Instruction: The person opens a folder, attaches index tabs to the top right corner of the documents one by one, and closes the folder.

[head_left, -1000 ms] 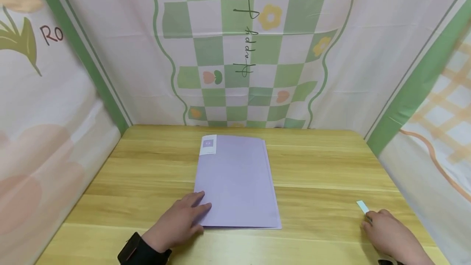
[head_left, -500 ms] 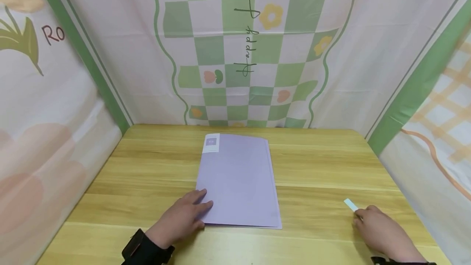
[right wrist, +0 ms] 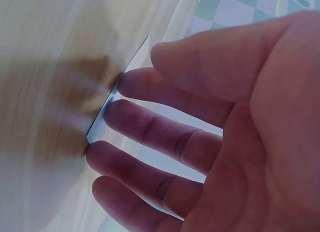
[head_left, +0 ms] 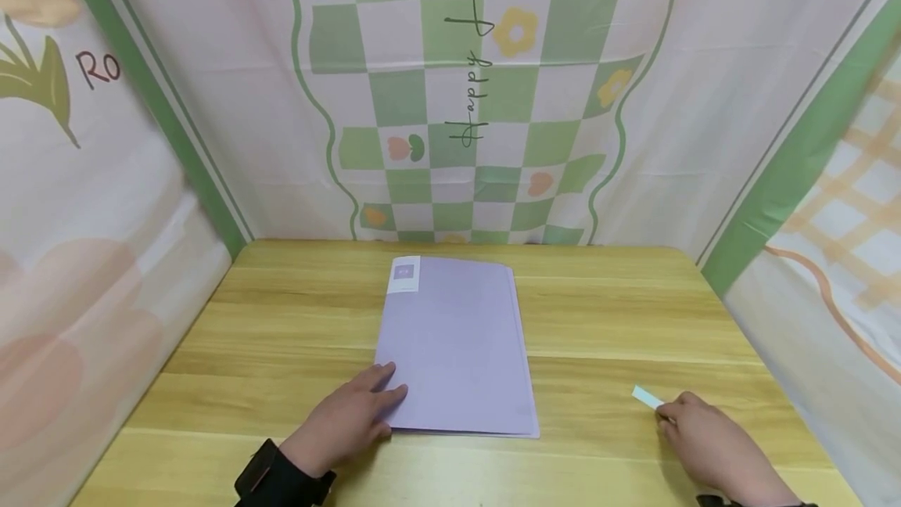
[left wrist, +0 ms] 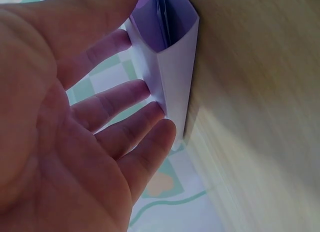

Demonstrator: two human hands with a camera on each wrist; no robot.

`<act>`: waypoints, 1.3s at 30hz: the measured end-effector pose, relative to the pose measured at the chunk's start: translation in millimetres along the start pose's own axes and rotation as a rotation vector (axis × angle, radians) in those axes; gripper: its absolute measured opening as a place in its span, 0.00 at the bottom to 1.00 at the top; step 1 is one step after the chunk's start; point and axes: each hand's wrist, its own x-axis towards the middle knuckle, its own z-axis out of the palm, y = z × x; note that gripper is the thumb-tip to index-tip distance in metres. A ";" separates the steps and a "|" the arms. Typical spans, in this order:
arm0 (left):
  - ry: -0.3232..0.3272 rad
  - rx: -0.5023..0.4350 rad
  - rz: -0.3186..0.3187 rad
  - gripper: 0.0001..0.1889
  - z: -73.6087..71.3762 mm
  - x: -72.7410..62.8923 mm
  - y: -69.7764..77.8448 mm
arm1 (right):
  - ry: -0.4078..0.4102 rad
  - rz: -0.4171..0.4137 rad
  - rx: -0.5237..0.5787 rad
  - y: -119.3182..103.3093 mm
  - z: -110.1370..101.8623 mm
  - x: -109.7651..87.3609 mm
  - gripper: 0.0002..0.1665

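A light purple folder (head_left: 454,350) lies on the table with a white label (head_left: 403,274) at its far left corner. My left hand (head_left: 345,421) rests at its near left corner, fingers spread, two fingertips over the cover. In the left wrist view, the fingers touch the folder's spine (left wrist: 175,87), and its open end shows sheets inside. To the right, my right hand (head_left: 714,440) pinches a small, flat, pale strip (head_left: 646,397) just above or on the table. The right wrist view shows that strip (right wrist: 136,59) edge-on along the fingertips, partly covered by them.
The wooden table (head_left: 296,319) runs back to a printed cloth (head_left: 464,100) with green checks, hanging behind it. More cloth hangs on the left (head_left: 127,257) and on the right (head_left: 838,257), close to the table's sides.
My right hand has moved left with the pale strip, toward the folder. The folder and my left hand have shifted slightly right, then stayed still over the last half second.
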 end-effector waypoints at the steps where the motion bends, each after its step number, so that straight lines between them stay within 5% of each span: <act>1: 0.000 0.002 0.002 0.27 -0.1 0.5 -0.2 | 0.004 -0.006 0.002 -0.5 0.3 -0.4 0.12; 24: -0.018 0.045 -0.018 0.25 1.3 9.7 8.6 | 0.011 0.004 0.035 -5.7 4.6 -2.8 0.10; 31: -0.044 0.090 -0.024 0.27 2.2 13.7 16.2 | 0.152 0.077 0.076 -10.0 -14.0 -1.1 0.23; 39: 0.016 0.168 0.001 0.31 4.5 20.4 25.9 | 0.230 0.040 0.178 -33.7 -30.6 22.2 0.27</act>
